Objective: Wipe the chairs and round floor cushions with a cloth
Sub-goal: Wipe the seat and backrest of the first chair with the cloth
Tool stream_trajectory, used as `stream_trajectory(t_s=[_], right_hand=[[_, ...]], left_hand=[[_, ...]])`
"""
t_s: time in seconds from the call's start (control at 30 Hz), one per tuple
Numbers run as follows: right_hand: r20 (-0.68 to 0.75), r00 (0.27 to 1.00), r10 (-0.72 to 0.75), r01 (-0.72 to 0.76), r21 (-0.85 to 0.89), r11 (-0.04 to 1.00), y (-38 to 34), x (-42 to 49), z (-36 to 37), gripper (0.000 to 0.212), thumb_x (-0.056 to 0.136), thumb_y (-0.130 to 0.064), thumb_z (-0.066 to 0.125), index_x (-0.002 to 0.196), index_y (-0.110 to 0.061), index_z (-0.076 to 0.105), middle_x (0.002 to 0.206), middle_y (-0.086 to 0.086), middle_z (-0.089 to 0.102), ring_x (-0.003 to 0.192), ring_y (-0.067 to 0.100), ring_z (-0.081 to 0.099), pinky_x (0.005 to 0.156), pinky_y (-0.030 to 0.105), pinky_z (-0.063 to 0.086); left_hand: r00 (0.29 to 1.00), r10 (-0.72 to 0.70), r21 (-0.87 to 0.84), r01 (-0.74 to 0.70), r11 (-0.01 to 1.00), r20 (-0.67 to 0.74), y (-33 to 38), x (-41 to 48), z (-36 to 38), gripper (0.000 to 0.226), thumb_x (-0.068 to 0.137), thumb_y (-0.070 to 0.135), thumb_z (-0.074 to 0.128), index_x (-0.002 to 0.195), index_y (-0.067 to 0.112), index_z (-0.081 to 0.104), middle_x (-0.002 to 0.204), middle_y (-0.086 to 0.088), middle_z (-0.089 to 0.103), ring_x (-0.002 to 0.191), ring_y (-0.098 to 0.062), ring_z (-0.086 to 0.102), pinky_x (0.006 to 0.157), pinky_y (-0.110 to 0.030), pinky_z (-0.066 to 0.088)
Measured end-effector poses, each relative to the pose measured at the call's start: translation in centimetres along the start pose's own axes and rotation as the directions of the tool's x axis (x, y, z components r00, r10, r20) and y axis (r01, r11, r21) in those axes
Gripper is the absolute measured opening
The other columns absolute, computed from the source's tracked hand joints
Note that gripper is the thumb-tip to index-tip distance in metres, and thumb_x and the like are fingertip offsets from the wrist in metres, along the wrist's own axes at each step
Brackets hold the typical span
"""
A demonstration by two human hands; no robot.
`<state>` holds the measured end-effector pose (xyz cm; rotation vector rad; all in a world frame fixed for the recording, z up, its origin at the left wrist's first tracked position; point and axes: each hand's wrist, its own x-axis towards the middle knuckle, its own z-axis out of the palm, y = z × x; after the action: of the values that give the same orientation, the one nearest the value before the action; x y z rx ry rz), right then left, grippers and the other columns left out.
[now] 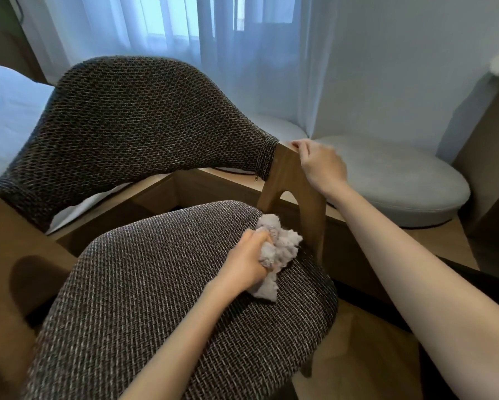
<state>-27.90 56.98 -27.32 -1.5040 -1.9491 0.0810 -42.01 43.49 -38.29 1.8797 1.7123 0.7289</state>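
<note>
Cloth, pale grey and fluffy, sits bunched in the tight grip of your left hand on the dark woven chair seat, just below your right hand, which clasps the wooden armrest post.

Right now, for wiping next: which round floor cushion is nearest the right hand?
The front pale grey round cushion, beside the right hand; rear cushion lies farther.

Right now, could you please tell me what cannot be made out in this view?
Head view:
- Far cushion: mostly hidden by the backrest.
- Seat beneath the cloth: covered by it and the left hand.
- Right hand fingertips: hidden over the wooden post.
</note>
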Motion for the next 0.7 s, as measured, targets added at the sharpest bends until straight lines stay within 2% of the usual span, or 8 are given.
stream_trajectory(t_s=[0.1,0.17,0.23,0.33,0.4,0.5,0.57,0.7], right_hand=[[-0.053,0.991,-0.121,0.098,-0.316,0.944,-0.9,-1.9,0.3,0.036,0.102,-0.023,0.034,0.131,-0.016,0.055,0.128,0.010,0.059,0.121,0.031,0.047,0.103,0.043,0.029],[-0.043,0.981,-0.187,0.160,-0.349,0.923,-1.8,-4.1,0.8,0.040,0.099,-0.020,0.042,0.137,-0.011,0.049,0.140,0.011,0.049,0.135,0.029,0.034,0.116,0.048,0.008],[-0.028,0.969,-0.244,0.227,-0.282,0.932,-2.9,-7.1,1.4,0.041,0.097,-0.024,0.047,0.136,-0.013,0.051,0.146,0.012,0.042,0.142,0.028,0.024,0.117,0.049,-0.003],[0.085,0.944,-0.318,0.328,-0.158,0.931,-4.7,-11.5,3.1,0.038,0.097,-0.028,0.049,0.134,-0.019,0.055,0.146,0.008,0.043,0.144,0.026,0.023,0.117,0.047,-0.003],[0.207,0.924,-0.321,0.341,-0.067,0.938,-5.9,-13.9,5.2,0.038,0.098,-0.031,0.048,0.134,-0.023,0.054,0.147,0.004,0.043,0.143,0.023,0.023,0.118,0.047,-0.001],[0.385,0.884,-0.265,0.285,0.006,0.958,-7.4,-16.9,8.9,0.041,0.101,-0.036,0.040,0.140,-0.027,0.046,0.151,0.001,0.036,0.145,0.020,0.019,0.118,0.046,-0.001],[0.473,0.849,-0.235,0.259,0.014,0.966,-8.1,-18.7,10.9,0.045,0.102,-0.038,0.032,0.145,-0.027,0.038,0.154,0.002,0.031,0.146,0.020,0.016,0.118,0.046,0.000],[0.542,0.787,-0.295,0.357,-0.010,0.934,-9.2,-20.5,13.0,0.049,0.103,-0.039,0.020,0.150,-0.025,0.026,0.159,0.002,0.020,0.147,0.022,0.010,0.119,0.045,0.000]], left_hand=[[0.995,-0.043,0.038,0.047,0.998,-0.090,-2.9,-4.0,-3.6,0.043,0.084,-0.002,0.058,0.106,0.033,0.048,0.117,0.009,0.040,0.092,-0.010,0.050,0.060,-0.018,0.038],[0.987,-0.070,0.048,0.077,0.996,-0.144,-4.5,-6.5,-5.7,0.055,0.082,-0.007,0.054,0.115,0.037,0.050,0.122,0.009,0.040,0.097,-0.010,0.050,0.063,-0.020,0.040],[0.969,-0.104,0.060,0.120,0.991,-0.225,-5.9,-8.5,-7.2,0.068,0.081,-0.010,0.053,0.127,0.039,0.047,0.131,0.007,0.040,0.110,-0.014,0.048,0.076,-0.025,0.044],[0.929,-0.149,0.026,0.167,0.986,-0.340,-8.1,-11.0,-8.6,0.079,0.082,-0.006,0.057,0.139,0.045,0.037,0.141,0.007,0.037,0.122,-0.013,0.042,0.087,-0.027,0.039],[0.926,-0.159,0.015,0.175,0.984,-0.342,-9.5,-12.4,-8.5,0.081,0.083,-0.002,0.060,0.141,0.047,0.032,0.148,0.006,0.034,0.129,-0.013,0.038,0.097,-0.027,0.036],[0.937,-0.166,-0.005,0.173,0.985,-0.309,-10.6,-13.9,-7.8,0.087,0.081,-0.004,0.056,0.137,0.057,0.029,0.153,0.007,0.030,0.139,-0.013,0.031,0.112,-0.037,0.030],[0.933,-0.159,-0.022,0.161,0.987,-0.322,-10.9,-14.2,-7.5,0.091,0.078,-0.006,0.055,0.135,0.060,0.029,0.152,0.010,0.031,0.138,-0.011,0.031,0.111,-0.035,0.031],[0.907,-0.175,0.030,0.202,0.979,-0.383,-11.3,-13.9,-7.4,0.093,0.078,-0.003,0.058,0.137,0.061,0.027,0.148,0.017,0.034,0.133,-0.005,0.035,0.098,-0.021,0.035]])
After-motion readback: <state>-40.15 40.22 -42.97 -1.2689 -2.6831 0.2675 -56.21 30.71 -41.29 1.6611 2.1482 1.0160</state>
